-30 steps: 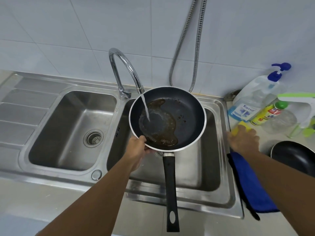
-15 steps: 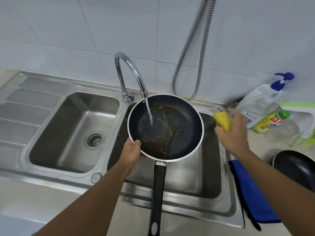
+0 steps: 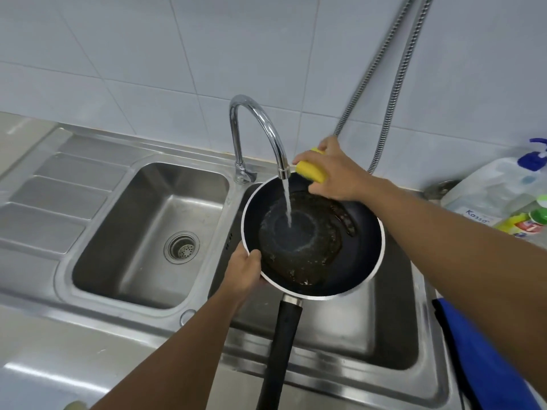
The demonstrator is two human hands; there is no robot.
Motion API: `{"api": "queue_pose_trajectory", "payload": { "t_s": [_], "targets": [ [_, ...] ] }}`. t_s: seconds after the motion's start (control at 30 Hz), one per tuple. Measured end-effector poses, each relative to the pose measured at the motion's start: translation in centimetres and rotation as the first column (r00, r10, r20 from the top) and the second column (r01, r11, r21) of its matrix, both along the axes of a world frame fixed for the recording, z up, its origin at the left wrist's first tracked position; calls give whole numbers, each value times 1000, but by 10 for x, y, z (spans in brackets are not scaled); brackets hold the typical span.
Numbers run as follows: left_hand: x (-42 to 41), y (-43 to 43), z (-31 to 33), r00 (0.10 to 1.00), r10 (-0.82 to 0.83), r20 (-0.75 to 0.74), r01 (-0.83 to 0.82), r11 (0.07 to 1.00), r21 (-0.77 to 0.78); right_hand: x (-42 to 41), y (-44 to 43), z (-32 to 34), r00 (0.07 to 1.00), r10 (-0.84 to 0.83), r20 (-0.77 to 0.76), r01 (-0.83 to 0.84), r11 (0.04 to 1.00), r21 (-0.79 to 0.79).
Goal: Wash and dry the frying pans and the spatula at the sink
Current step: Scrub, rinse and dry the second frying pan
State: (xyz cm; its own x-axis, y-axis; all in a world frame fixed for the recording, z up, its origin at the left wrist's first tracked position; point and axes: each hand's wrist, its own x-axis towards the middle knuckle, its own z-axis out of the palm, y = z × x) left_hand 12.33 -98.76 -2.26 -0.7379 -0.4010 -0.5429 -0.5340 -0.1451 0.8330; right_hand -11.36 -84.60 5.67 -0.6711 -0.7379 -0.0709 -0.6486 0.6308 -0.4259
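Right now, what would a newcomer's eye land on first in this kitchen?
The black frying pan, held over the right basin, stands out first, with water from the faucet pouring onto brown residue inside it. The left hand grips its near-left rim, and the right hand holds a yellow sponge at the far rim, beside the spout. A blue cloth lies at the right edge.

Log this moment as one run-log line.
phase: rinsing | left hand: grips frying pan rim | right hand: holds yellow sponge at pan's far rim | tap: running
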Motion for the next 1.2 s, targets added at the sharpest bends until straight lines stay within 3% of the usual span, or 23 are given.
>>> {"api": "queue_pose_trajectory", "payload": {
  "t_s": [0.13, 0.23, 0.33, 0.4, 0.5, 0.7, 0.77, 0.9, 1.03, 1.13, 1.2],
  "targets": [
    [-3, -9, -8, 999, -29, 12, 30, 999, -20, -21, -51, -18, 939, 242, -246, -174, 948, 267],
    [-5, -15, -16, 998, -49, 29, 50, 998, -31, -36, -82, -39, 935, 239, -262, -151, 937, 316],
    [-8, -18, -22, 998, -59, 33, 59, 998, -27, -43, -102, -42, 856, 401, -325, -267, 883, 387],
    [-9, -20, -26, 997, -65, 34, 65, 998, -23, -46, -107, -40, 791, 526, -313, -372, 819, 437],
    [-9, -24, -31, 996, -81, 38, 82, 996, -33, -49, -113, -42, 830, 520, -200, -395, 802, 447],
    [-12, -29, -35, 995, -91, 38, 93, 995, -42, -46, -110, -29, 755, 605, -252, -418, 741, 525],
    [-14, -29, -36, 995, -91, 40, 92, 995, -43, -46, -110, -33, 756, 592, -280, -399, 756, 519],
    [-17, -28, -35, 997, -74, 39, 75, 996, -45, -51, -106, -49, 912, 337, -235, -195, 859, 473],
    [-18, -31, -31, 998, -65, 25, 66, 996, -58, -40, -95, -35, 904, 271, -331, -94, 881, 464],
    [-15, -34, -29, 998, -54, 13, 55, 996, -74, -20, -86, -23, 946, 161, -283, -85, 962, 261],
    [-13, -35, -27, 999, -38, 10, 38, 996, -77, -1, -60, -21, 966, 17, -258, 6, 996, 88]
  ]
}}
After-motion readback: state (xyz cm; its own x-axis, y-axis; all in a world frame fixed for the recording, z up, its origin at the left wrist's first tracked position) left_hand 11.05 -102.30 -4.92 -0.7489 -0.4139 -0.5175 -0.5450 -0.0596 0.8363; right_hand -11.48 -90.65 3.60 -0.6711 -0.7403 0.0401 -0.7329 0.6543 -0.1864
